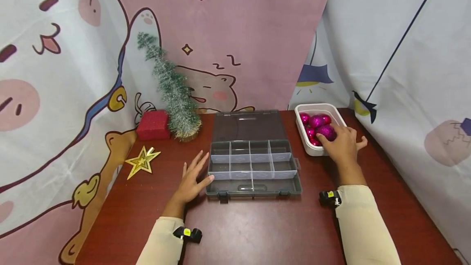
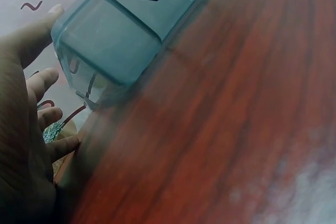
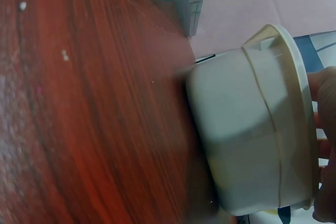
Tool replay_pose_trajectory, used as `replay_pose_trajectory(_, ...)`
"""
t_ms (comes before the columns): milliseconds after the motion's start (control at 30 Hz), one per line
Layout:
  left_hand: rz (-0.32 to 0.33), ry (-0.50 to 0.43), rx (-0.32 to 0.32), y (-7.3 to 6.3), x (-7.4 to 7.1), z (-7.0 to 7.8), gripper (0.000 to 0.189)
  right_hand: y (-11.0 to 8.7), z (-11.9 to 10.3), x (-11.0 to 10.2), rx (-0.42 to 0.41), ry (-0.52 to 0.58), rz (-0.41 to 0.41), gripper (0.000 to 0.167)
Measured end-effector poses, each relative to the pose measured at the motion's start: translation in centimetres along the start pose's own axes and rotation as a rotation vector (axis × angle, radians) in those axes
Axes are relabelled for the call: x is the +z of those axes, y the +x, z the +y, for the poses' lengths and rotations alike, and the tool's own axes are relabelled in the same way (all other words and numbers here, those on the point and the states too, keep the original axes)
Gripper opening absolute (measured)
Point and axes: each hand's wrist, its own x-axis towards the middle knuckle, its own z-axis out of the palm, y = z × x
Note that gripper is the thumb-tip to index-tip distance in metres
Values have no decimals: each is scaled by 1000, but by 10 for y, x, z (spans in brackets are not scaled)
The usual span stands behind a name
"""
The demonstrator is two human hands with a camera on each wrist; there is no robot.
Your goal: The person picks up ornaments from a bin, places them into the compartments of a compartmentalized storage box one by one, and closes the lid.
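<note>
In the head view my right hand (image 1: 342, 144) reaches over the near rim of a white tub (image 1: 299, 134). Its thumb and fingers pinch a magenta glitter Christmas ball (image 1: 326, 133) among several shiny and glittery ones. The right wrist view shows the tub's outer wall (image 3: 236, 129) with fingers at its rim; the balls are hidden there. My left hand (image 1: 191, 181) lies with fingers spread along the left side of a grey clear-plastic compartment box (image 1: 254, 193), thumb right at its edge. The box's lid (image 1: 250, 126) is folded back, and its compartments hold nothing.
A gold star (image 1: 142, 162) lies at the left of the brown table (image 1: 257, 228). Behind it are a red glittery block (image 1: 152, 125) and a small frosted Christmas tree (image 1: 176, 97), leaning left. Printed cloth (image 1: 265, 44) hangs around the back and sides.
</note>
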Motion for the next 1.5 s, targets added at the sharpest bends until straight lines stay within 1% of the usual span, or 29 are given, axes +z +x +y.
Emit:
replay_pose_trajectory(200, -6, 6, -1, 4, -1, -2, 81, 7, -3, -2, 11, -4, -32, 67)
replay_pose_trajectory(433, -15, 14, 3, 7, -3, -3, 81, 9, -4, -2, 8, -28, -25, 62)
replay_pose_trajectory(800, -14, 8, -6, 2, -2, -1, 80, 6, -3, 1, 13, -16, -26, 57)
replay_pose_trajectory(967, 0, 3, 16, -1, -1, -2, 79, 5, -1, 0, 14, -9, -21, 57)
replay_pose_trajectory(1200, -17, 10, -2, -1, -2, -2, 75, 4, 6, 0, -11, 69, 40, 56)
replay_pose_trajectory(1367, -17, 12, 8, 0, -2, 0, 74, 4, 8, -2, -41, 147, 84, 55)
replay_pose_trajectory(1500, -24, 17, 8, 0, -1, 0, 74, 4, 6, -6, -73, 210, 88, 55)
